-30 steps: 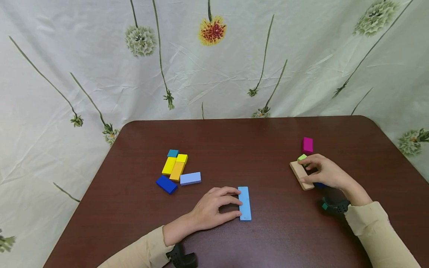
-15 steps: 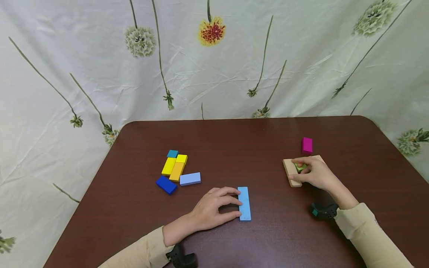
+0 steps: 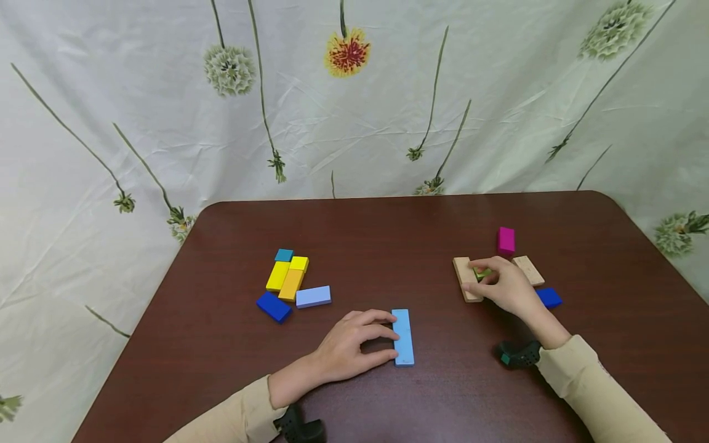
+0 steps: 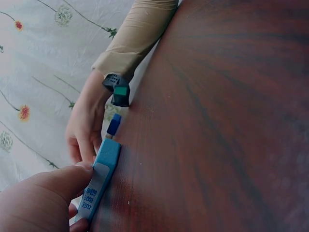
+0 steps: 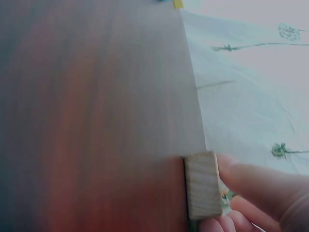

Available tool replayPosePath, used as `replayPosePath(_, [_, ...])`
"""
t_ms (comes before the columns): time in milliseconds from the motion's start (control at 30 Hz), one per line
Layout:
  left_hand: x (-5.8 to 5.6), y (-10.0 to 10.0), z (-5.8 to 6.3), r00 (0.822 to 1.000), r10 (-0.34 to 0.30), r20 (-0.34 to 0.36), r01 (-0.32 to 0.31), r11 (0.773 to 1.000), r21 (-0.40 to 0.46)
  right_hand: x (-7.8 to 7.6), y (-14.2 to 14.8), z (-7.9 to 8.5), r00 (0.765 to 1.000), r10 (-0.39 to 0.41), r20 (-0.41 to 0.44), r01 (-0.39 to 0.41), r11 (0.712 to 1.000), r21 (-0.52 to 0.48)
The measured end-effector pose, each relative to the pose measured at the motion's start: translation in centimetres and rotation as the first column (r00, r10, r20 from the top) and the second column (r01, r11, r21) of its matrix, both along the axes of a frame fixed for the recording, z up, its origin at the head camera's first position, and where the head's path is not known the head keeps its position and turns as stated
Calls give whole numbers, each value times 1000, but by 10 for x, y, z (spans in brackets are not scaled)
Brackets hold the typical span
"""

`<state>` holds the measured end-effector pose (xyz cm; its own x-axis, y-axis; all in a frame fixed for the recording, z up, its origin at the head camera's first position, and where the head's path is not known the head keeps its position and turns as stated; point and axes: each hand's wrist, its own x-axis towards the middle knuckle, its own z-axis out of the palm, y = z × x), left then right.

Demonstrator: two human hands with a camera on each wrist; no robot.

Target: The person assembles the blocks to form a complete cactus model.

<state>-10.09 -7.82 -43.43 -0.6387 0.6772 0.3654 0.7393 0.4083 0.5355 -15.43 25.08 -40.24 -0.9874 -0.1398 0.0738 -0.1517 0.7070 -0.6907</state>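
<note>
On the dark red-brown counter, the light blue block lies lengthwise, away from the person. At its left side is the left hand, its fingers fairly wide apart with the tips touching that edge; the left wrist view shows printed characters on this side.

To the right of the light blue block and farther back, the right hand holds a pale wooden block, the thumb over its top and the other fingers bent at its side. A green block, partly hidden, shows between those fingers. Beyond this hand, farther right of the light blue block, are a second wooden block, a royal blue block and a magenta block.

To the left of the light blue block and farther back sits a cluster: a teal block, two yellow blocks, an orange block, a dark blue block and a periwinkle block. A flowered cloth hangs behind everything.
</note>
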Motion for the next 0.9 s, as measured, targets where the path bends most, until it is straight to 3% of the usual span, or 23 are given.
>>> replayPosePath(267, [-1, 0, -1, 1000, -3, 2, 3, 1000, 1, 0, -12, -5, 998, -35, -61, 35, 999, 11])
replayPosePath(600, [-1, -1, -3, 1000, -4, -5, 4, 1000, 18, -2, -33, -9, 998, -12, -60, 11, 1000, -11])
replayPosePath(900, [-2, 0, -3, 1000, -11, -10, 11, 1000, 24, -12, -51, -13, 996, 3, 94, 4, 997, -79])
